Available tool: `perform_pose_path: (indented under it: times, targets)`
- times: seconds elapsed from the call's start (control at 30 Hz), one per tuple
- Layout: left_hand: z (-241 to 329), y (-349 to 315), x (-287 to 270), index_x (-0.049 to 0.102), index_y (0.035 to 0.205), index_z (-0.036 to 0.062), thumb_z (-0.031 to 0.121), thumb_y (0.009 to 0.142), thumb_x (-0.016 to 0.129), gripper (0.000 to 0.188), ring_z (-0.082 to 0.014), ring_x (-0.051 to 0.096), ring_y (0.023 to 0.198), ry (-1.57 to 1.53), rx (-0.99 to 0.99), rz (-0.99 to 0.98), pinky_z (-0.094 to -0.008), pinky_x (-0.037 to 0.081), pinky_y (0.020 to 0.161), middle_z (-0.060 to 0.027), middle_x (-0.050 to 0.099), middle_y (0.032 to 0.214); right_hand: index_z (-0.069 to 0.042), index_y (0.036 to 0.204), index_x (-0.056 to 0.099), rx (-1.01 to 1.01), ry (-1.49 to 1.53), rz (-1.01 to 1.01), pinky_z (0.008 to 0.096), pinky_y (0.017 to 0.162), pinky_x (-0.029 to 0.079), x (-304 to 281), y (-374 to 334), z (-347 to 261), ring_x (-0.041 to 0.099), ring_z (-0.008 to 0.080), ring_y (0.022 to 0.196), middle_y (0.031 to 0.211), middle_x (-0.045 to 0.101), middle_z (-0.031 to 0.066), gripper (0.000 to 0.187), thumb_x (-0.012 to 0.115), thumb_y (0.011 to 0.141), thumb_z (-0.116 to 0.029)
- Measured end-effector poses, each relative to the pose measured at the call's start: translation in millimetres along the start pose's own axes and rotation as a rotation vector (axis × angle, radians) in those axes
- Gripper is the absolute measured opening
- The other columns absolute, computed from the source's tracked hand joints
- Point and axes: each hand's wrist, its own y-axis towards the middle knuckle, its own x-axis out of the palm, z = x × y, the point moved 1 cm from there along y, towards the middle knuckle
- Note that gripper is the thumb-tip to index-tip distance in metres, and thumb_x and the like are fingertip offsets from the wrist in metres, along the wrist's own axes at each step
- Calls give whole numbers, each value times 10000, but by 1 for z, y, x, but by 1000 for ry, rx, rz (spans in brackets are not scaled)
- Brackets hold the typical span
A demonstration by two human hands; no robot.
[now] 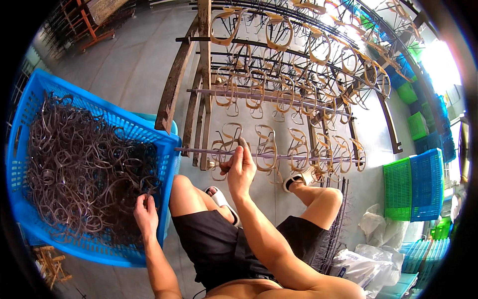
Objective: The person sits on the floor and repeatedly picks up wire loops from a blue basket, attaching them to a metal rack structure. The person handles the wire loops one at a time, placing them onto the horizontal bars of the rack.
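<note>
My left hand [146, 215] is at the right edge of a heap of dark grey eyeglass frames [84, 164]. Its thumb and fingers pinch the end of one dark frame. The heap fills a large blue plastic basket [40, 226] on my left. In front of me, my right hand [241, 169] is raised to a thin purplish rod [209, 150]. Its thumb and fingers close at a tan eyeglass frame [230, 130] near the rod's left end; the exact contact is partly hidden. More tan eyeglass frames [266, 145] hang in a row along the rod to the right.
A wooden rack [204, 74] carries several more rods of tan frames [279, 32] behind. Green and blue crates [413, 184] stand on the right, above plastic bags [366, 266]. Dark spiky rods [337, 229] lean beside my right knee. An orange metal rack [92, 30] stands far left.
</note>
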Motion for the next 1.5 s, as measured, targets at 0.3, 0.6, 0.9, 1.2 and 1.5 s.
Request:
perform_pose_path:
  times: [0.3,0.6,0.9,1.2,1.5]
  targets:
    - [5,2,3,593,969,-8,187,901,545,212,-120,531,540,-24,26,28,-270,431,523,-72,597,698,-48,1271,469,-11,-85,-95,233,380,418,19,-14,7,508,88,425,525,526,28,347,446,967,-215]
    - [1,1,0,594,981,-5,198,902,545,223,-117,521,528,-33,9,52,-271,414,506,-68,589,681,-12,1067,547,-103,-328,-53,271,373,431,14,-4,-3,554,119,427,515,549,56,231,466,955,-197]
    - [-2,4,-7,600,960,2,180,877,569,199,-215,597,642,-25,-2,54,-328,468,599,-139,638,788,-24,1071,520,105,30,-157,214,447,434,0,-2,-5,555,90,539,650,477,-11,231,476,956,-220]
    - [70,-12,1,503,1151,52,189,848,569,340,-363,523,1042,471,199,194,-431,448,840,-158,529,1138,-3,1119,447,424,-53,-342,299,660,499,-39,-17,-8,611,184,765,914,587,118,349,471,955,-309]
    - [99,28,45,579,1074,57,221,773,643,349,-306,472,1089,839,426,19,-459,353,907,-110,518,1175,-30,1059,576,101,-1674,55,412,752,488,-396,61,-114,597,364,836,916,633,195,336,556,830,-276]
